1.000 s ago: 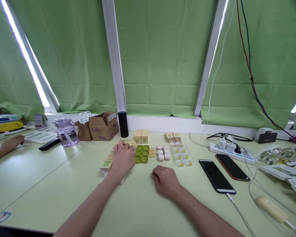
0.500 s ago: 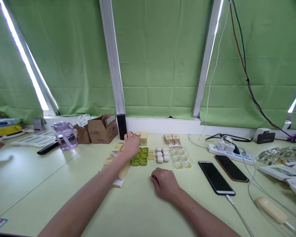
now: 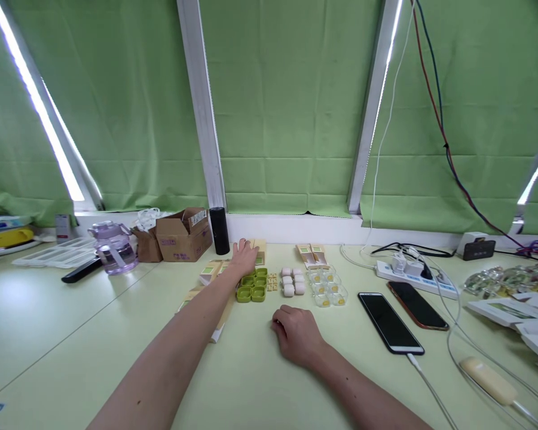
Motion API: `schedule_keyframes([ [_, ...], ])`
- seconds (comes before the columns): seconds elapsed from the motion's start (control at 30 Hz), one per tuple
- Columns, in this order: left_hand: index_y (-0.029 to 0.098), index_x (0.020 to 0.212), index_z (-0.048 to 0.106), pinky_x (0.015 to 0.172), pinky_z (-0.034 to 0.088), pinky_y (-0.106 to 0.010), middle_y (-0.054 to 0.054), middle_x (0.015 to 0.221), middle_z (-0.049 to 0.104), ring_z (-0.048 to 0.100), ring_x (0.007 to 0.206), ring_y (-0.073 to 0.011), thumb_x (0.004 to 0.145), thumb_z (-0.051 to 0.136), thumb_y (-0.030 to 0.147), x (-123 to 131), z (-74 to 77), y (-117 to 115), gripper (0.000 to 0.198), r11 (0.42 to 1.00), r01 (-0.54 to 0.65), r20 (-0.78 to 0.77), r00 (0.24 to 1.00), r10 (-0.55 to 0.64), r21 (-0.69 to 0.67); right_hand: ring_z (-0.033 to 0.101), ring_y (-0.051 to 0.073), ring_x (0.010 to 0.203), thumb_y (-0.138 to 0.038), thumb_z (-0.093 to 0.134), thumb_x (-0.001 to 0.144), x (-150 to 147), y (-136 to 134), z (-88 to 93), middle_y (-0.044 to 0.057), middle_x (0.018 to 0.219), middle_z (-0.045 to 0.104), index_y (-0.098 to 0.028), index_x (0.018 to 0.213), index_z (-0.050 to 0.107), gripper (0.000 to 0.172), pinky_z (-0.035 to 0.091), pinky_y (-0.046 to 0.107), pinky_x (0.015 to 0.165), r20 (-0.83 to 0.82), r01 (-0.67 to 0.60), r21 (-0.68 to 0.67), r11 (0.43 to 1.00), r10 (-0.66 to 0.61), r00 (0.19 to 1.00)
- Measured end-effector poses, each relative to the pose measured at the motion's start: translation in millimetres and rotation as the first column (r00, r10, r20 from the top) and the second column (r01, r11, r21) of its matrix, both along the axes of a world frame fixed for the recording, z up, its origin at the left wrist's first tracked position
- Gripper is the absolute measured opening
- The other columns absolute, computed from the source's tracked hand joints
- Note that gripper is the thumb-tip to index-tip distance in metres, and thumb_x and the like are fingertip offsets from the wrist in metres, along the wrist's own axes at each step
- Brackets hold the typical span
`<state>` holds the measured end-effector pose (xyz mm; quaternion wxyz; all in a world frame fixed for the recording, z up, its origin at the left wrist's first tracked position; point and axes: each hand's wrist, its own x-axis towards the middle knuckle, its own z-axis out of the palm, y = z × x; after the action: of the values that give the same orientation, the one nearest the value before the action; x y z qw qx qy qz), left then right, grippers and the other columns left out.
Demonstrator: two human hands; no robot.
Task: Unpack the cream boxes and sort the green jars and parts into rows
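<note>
My left hand (image 3: 243, 258) reaches forward, its fingers stretched out and apart against the left side of a small beige box (image 3: 260, 253); whether they touch it is hard to see. Just in front of that hand stand several square green cups (image 3: 251, 292), partly covered by it. To their right lie small pale yellow pieces (image 3: 272, 282), several rounded whitish-pink blocks (image 3: 293, 282) and clear plastic cups (image 3: 327, 288) with yellow bits inside. My right hand (image 3: 298, 334) rests on the table, fingers curled, nothing visible in it. Folded beige cartons (image 3: 210, 272) lie partly under my left forearm.
More small cartons (image 3: 312, 255) lie at the back. A phone (image 3: 391, 322), a second phone (image 3: 418, 305), a power strip (image 3: 416, 279) and cables are on the right. A purple water jug (image 3: 112, 249), a cardboard box (image 3: 183, 236) and a black cylinder (image 3: 219, 230) stand left.
My left hand has moved slightly right, closer to the small beige box at the back. My right hand stays put. The other person's hand at the left edge is gone from view.
</note>
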<state>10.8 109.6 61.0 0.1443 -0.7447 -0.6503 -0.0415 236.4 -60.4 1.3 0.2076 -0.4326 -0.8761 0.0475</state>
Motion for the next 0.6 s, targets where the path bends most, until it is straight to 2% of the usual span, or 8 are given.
schedule_keyframes([
  [0.17, 0.018, 0.121, 0.065, 0.115, 0.020, -0.055, -0.019, 0.145, 0.051, 0.024, 0.146, -0.0377, 0.078, 0.058, 0.012, 2.9, 4.0, 2.0, 0.044, 0.998, 0.063, 0.008, 0.998, -0.063, 0.013, 0.065, 0.015, 0.079, -0.019, 0.054, 0.095, -0.6, -1.1, 0.5, 0.002, 0.093, 0.072, -0.022, 0.092, 0.066, 0.013, 0.028, 0.028, 0.063, 0.002, -0.006, 0.004, 1.000, 0.006, 1.000],
  [0.33, 0.019, 0.120, 0.061, 0.110, 0.024, -0.056, -0.018, 0.131, 0.063, 0.029, 0.141, -0.0377, 0.084, 0.056, 0.018, 7.4, 6.5, 10.2, 0.037, 0.997, 0.070, 0.044, 0.997, -0.070, -0.018, 0.064, 0.015, 0.077, -0.019, 0.053, 0.094, -0.7, -1.2, -0.2, 0.001, 0.092, 0.072, -0.022, 0.091, 0.065, 0.013, 0.027, 0.029, 0.063, -0.017, 0.002, 0.018, 1.000, -0.002, 1.000],
  [0.43, 0.018, 0.122, 0.058, 0.107, 0.026, -0.055, -0.018, 0.123, 0.068, 0.031, 0.138, -0.0381, 0.084, 0.056, 0.020, 11.6, 6.6, 16.3, 0.037, 0.997, 0.061, 0.062, 0.996, -0.058, -0.047, 0.064, 0.015, 0.077, -0.019, 0.053, 0.094, -0.2, -0.6, -1.7, 0.001, 0.092, 0.072, -0.022, 0.090, 0.065, 0.013, 0.027, 0.029, 0.062, -0.022, 0.007, 0.017, 1.000, -0.007, 1.000],
  [0.6, 0.018, 0.126, 0.052, 0.103, 0.027, -0.051, -0.017, 0.123, 0.068, 0.039, 0.128, -0.0359, 0.082, 0.059, 0.016, 18.5, 8.5, 18.7, 0.045, 0.997, 0.067, 0.103, 0.993, -0.062, -0.047, 0.064, 0.015, 0.077, -0.020, 0.053, 0.094, 0.3, 0.1, -3.2, 0.001, 0.092, 0.072, -0.022, 0.092, 0.066, 0.013, 0.028, 0.028, 0.063, -0.020, 0.005, 0.026, 1.000, -0.004, 1.000],
])
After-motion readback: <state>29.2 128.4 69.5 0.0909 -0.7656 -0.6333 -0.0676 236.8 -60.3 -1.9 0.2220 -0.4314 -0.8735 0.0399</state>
